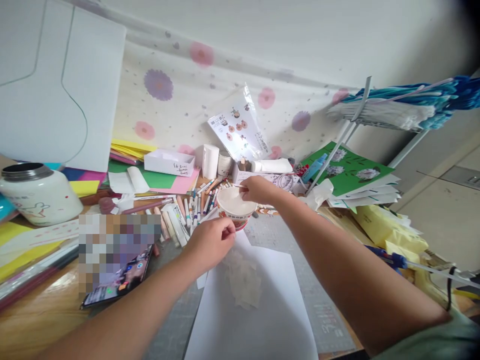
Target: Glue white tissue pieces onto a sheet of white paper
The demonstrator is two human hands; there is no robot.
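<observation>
A paper cup [235,206] with a printed band stands on the cluttered desk, white paste or paper inside. My right hand [258,190] hovers over its rim, fingers pinched on a thin stick that points left. My left hand [210,242] is closed in a pinch just below the cup, over the top edge of a white sheet [255,310]; what it pinches is too small to name. Torn pale paper pieces [245,280] lie on that sheet.
Several pens and crayons [187,210] lie left of the cup. A phone [116,282] rests at the left, a white jar [37,192] further left. Coloured paper stacks [131,150], a white box [169,162], a green card [345,170] and a rack [393,112] crowd the back and right.
</observation>
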